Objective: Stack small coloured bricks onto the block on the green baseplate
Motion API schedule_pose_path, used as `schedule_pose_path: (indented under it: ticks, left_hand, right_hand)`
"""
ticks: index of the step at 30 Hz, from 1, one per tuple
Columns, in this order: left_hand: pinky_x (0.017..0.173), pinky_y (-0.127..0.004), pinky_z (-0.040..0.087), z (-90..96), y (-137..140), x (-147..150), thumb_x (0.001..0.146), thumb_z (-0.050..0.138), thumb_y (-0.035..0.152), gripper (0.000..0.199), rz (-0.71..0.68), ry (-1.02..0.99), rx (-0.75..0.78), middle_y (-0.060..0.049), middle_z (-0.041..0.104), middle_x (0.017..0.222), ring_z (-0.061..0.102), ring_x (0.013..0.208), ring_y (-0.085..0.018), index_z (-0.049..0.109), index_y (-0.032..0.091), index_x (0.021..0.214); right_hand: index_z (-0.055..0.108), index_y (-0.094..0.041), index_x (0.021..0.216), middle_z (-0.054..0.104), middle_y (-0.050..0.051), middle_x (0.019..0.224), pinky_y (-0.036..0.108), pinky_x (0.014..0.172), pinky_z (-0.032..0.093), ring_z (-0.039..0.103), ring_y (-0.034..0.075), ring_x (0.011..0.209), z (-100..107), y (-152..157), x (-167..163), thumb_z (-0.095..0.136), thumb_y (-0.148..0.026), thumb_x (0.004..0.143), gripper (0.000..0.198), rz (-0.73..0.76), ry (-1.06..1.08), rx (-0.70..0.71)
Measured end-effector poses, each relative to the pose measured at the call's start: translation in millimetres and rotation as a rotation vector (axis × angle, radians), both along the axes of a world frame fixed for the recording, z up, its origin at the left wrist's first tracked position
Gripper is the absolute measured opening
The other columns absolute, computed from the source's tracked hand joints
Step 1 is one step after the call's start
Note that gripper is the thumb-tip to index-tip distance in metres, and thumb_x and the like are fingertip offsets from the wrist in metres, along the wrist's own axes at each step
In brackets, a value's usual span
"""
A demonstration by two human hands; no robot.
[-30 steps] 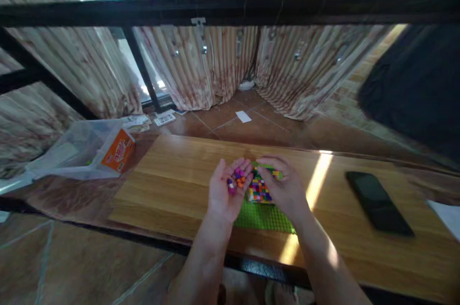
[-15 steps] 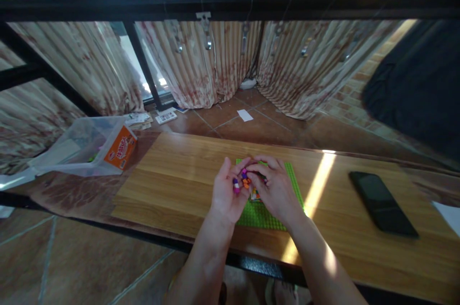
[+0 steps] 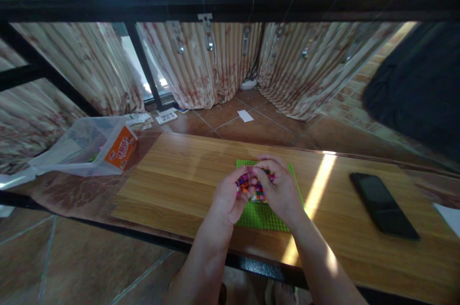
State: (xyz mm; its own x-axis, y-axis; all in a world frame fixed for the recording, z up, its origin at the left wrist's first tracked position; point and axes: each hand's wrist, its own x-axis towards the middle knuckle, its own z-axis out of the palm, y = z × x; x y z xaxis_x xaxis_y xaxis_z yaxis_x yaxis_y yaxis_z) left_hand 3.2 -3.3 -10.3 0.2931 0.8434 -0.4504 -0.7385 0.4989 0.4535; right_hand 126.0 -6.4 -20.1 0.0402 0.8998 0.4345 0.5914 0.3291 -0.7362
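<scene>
My left hand (image 3: 227,196) is cupped, its fingers curled around several small orange, purple and pink toy bricks (image 3: 244,183). Close against it, the thumb and fingers of my right hand (image 3: 282,191) are pinched together over a small toy brick that is mostly hidden. Below both hands lies a green studded baseplate (image 3: 264,221). On it sits a patch of multicoloured bricks (image 3: 259,193), partly covered by my right hand.
The wooden board (image 3: 172,175) lies under the baseplate. A black phone (image 3: 384,205) rests on its right side. To the left stands a clear plastic bin (image 3: 79,168) with an orange label. A dark metal bar (image 3: 230,5) crosses in front of the curtains.
My left fingers have curled inward around the bricks. My right hand has shifted slightly, and more of the multicoloured patch on the baseplate shows.
</scene>
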Motion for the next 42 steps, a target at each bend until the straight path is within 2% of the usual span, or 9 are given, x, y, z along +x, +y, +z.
schedule_pose_path:
  ticks: [2,4,9,16,23,28,33,38,42]
  left_hand:
    - [0.039,-0.013,0.030,-2.2,-2,1,0.078,0.062,0.018,0.013,-0.058,0.002,0.032,-0.001,0.054,0.063,0.045,0.048,-0.003,0.060,0.009,0.069]
    - [0.037,-0.012,0.022,-3.2,-2,1,0.074,0.067,0.019,0.014,-0.073,0.007,0.059,0.001,0.052,0.063,0.038,0.045,0.000,0.059,0.009,0.068]
    - [0.036,-0.012,0.014,-3.3,-2,-2,0.067,0.075,0.024,0.022,-0.080,0.070,0.093,0.002,0.052,0.064,0.030,0.043,0.002,0.059,0.009,0.070]
    - [0.037,-0.013,0.014,-3.7,-2,-2,0.064,0.077,0.028,0.026,-0.087,0.157,0.119,0.003,0.049,0.060,0.031,0.043,0.001,0.059,0.010,0.069]
    - [0.037,-0.015,0.015,-4.0,0,-4,0.075,0.065,0.026,0.017,0.013,0.298,0.098,0.002,0.050,0.061,0.031,0.040,0.001,0.064,0.009,0.075]
    - [0.037,-0.015,0.016,-7.4,2,-4,0.080,0.058,0.023,0.015,0.028,0.318,0.045,0.001,0.051,0.062,0.033,0.040,0.000,0.063,0.009,0.081]
    - [0.036,-0.015,0.017,-9.9,4,-2,0.084,0.054,0.027,0.019,0.024,0.286,-0.011,0.000,0.052,0.062,0.036,0.041,-0.002,0.061,0.010,0.085]
    - [0.037,-0.014,0.018,-8.0,2,1,0.085,0.052,0.026,0.020,0.008,0.291,-0.019,-0.001,0.053,0.062,0.037,0.042,-0.002,0.062,0.009,0.087]
    - [0.037,-0.015,0.017,-6.4,1,3,0.085,0.051,0.025,0.021,-0.007,0.318,0.000,-0.001,0.054,0.062,0.037,0.042,-0.002,0.064,0.009,0.089]
  right_hand:
    - [0.065,-0.024,0.082,0.061,0.006,0.108,0.043,0.093,0.043,0.056,0.022,0.102,-1,0,-1,0.055,-0.030,0.087,0.013,0.006,0.066,-0.012]
    - [0.065,-0.024,0.084,0.061,0.006,0.107,0.043,0.092,0.044,0.057,0.021,0.102,-2,0,-2,0.055,-0.029,0.087,0.012,0.015,0.104,-0.020]
    - [0.069,-0.027,0.092,0.063,0.005,0.106,0.042,0.094,0.044,0.058,0.020,0.102,-4,0,1,0.055,-0.029,0.087,0.014,0.056,0.104,0.004]
    - [0.072,-0.028,0.090,0.064,0.004,0.106,0.042,0.093,0.046,0.059,0.019,0.101,-5,3,10,0.057,-0.029,0.086,0.015,0.091,0.084,0.004]
    - [0.073,-0.026,0.084,0.066,0.005,0.104,0.045,0.091,0.046,0.061,0.022,0.098,-15,11,29,0.066,-0.039,0.078,0.016,-0.132,0.190,-0.043]
    - [0.074,-0.028,0.084,0.064,0.005,0.106,0.047,0.093,0.043,0.058,0.023,0.102,-23,13,21,0.064,-0.035,0.079,0.012,-0.054,0.034,-0.054]
    - [0.074,-0.029,0.081,0.065,0.005,0.104,0.050,0.095,0.039,0.056,0.024,0.104,-25,15,14,0.065,-0.029,0.079,0.010,-0.050,-0.135,-0.040]
    - [0.074,-0.028,0.078,0.065,0.006,0.102,0.049,0.091,0.042,0.056,0.025,0.101,-26,16,14,0.063,-0.030,0.078,0.011,-0.135,-0.098,-0.050]
    - [0.074,-0.027,0.076,0.066,0.006,0.100,0.047,0.089,0.043,0.058,0.024,0.098,-24,15,12,0.062,-0.029,0.077,0.012,-0.140,-0.069,-0.061]
